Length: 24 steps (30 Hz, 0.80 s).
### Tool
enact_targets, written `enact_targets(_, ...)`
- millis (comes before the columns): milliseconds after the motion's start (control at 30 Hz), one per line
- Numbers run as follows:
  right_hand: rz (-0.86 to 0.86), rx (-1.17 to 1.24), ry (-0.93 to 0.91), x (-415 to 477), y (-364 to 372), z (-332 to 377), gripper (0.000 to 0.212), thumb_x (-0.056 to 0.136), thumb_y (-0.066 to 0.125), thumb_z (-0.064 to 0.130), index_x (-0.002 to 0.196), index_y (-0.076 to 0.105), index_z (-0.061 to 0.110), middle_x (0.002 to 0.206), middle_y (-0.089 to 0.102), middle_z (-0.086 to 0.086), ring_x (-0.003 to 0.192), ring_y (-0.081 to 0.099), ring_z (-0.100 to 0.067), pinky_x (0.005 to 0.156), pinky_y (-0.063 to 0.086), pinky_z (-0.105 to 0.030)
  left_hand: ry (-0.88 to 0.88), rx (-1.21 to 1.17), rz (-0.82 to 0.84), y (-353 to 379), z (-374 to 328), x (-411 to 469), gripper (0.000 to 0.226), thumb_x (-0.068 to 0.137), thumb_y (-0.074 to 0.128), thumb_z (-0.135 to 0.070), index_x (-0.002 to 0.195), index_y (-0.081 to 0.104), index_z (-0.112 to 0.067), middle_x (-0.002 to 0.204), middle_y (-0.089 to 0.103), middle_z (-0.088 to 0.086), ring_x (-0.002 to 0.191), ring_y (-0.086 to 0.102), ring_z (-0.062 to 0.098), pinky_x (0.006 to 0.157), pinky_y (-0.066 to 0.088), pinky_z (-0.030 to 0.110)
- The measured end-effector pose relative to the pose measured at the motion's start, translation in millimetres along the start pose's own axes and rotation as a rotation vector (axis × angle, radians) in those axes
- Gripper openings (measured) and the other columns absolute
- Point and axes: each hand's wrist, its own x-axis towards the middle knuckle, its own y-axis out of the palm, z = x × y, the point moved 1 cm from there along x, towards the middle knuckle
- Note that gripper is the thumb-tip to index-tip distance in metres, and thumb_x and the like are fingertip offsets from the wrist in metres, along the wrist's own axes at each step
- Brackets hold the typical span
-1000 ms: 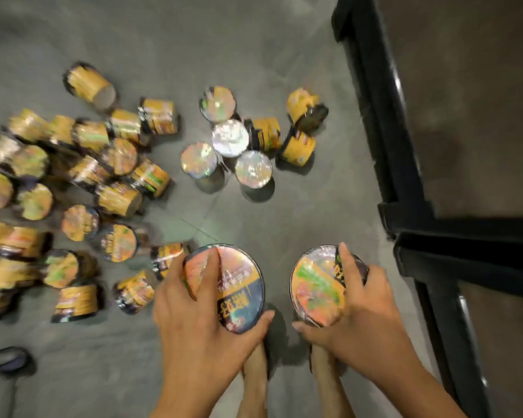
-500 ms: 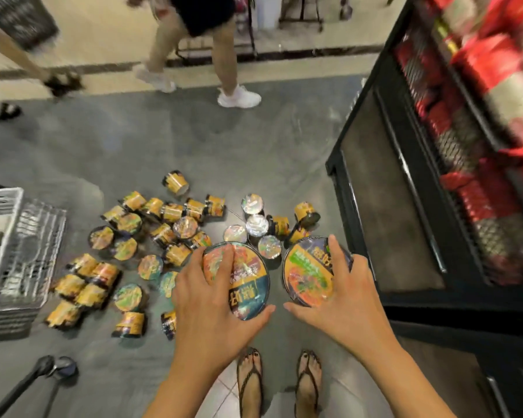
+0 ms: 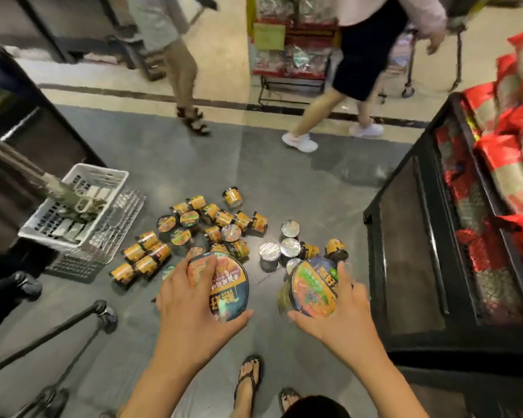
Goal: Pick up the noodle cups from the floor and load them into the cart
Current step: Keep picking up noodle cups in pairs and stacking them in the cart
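My left hand (image 3: pixel 191 309) grips a noodle cup (image 3: pixel 228 286) with a dark and orange lid, fingers over the top and thumb under its near rim. My right hand (image 3: pixel 341 315) grips a second noodle cup (image 3: pixel 313 289) the same way. Both cups are held up, well above the grey floor. Several yellow noodle cups (image 3: pixel 194 236) lie scattered on the floor beyond my hands, and a few upright ones with silver lids (image 3: pixel 289 245) stand to their right. The black cart frame (image 3: pixel 70 327) shows at the lower left.
A white plastic basket (image 3: pixel 73 203) with a metal grid beside it sits at the left. A black shelf unit (image 3: pixel 411 260) with red packages stands at the right. Two people walk past at the back. My feet in sandals (image 3: pixel 248 378) are below my hands.
The view has risen and tilted up from the floor to the aisle. Both hands have lifted their cups away from the pile. People behind have walked to the right.
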Motion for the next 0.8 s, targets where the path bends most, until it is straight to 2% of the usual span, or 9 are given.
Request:
enact_targets(167, 0.198, -0.190, -0.180, -18, 0, 1, 0.131, 0.053, 0.069, 0.080, 0.150, -0.009, 0.038, 0.150, 0.012, 0.000, 0.144, 0.013, -0.023, 0.114, 0.027, -0.038, -0.249, -0.005, -0.014, -4, -6, -66, 0.111, 0.051, 0.045, -0.090, 0.146, 0.034, -0.033, 0.150, 0.025, 0.008, 0.132, 0.027, 0.033, 0.109, 0.028, 0.048)
enact_targets(367, 0.369, -0.365, -0.444, -33, 20, 7, 0.129, 0.057, 0.069, 0.079, 0.152, -0.002, 0.030, 0.139, 0.023, 0.002, 0.136, 0.022, -0.020, 0.109, 0.029, -0.031, -0.518, 0.002, -0.048, -2, -7, -145, 0.113, 0.049, 0.041, -0.092, 0.146, 0.032, -0.035, 0.149, 0.025, 0.005, 0.131, 0.026, 0.031, 0.108, 0.028, 0.046)
enact_targets(533, 0.557, -0.386, -0.588, -54, 51, 28, 0.128, 0.053, 0.071, 0.078, 0.151, -0.001, 0.034, 0.138, 0.021, 0.004, 0.136, 0.022, -0.018, 0.109, 0.029, -0.031, -0.744, -0.036, -0.225, -19, 21, -208, 0.106, 0.051, 0.053, -0.087, 0.141, 0.041, -0.033, 0.144, 0.032, 0.003, 0.127, 0.033, 0.031, 0.105, 0.033, 0.046)
enact_targets(633, 0.633, -0.426, -0.696, -65, 65, 41, 0.128, 0.052, 0.068, 0.080, 0.150, -0.003, 0.038, 0.145, 0.019, 0.007, 0.140, 0.018, -0.016, 0.111, 0.030, -0.032, -0.895, -0.057, -0.292, -31, 33, -233, 0.101, 0.057, 0.068, -0.078, 0.143, 0.038, -0.033, 0.147, 0.027, 0.004, 0.128, 0.027, 0.030, 0.107, 0.028, 0.047)
enact_targets(700, 0.665, -0.456, -0.751, -71, 74, 50, 0.128, 0.051, 0.067, 0.081, 0.148, -0.006, 0.042, 0.145, 0.020, 0.008, 0.139, 0.020, -0.015, 0.112, 0.031, -0.032, -0.964, -0.056, -0.325, -36, 41, -245, 0.100, 0.061, 0.069, -0.075, 0.145, 0.036, -0.032, 0.149, 0.025, 0.005, 0.130, 0.025, 0.032, 0.108, 0.027, 0.049)
enact_targets(800, 0.696, -0.468, -0.821, -79, 95, 69, 0.127, 0.051, 0.069, 0.079, 0.149, -0.004, 0.042, 0.142, 0.024, 0.005, 0.137, 0.024, -0.016, 0.111, 0.032, -0.034, -1.050, -0.071, -0.349, -42, 56, -263, 0.106, 0.058, 0.063, -0.082, 0.147, 0.034, -0.031, 0.151, 0.023, 0.005, 0.133, 0.024, 0.032, 0.110, 0.027, 0.051)
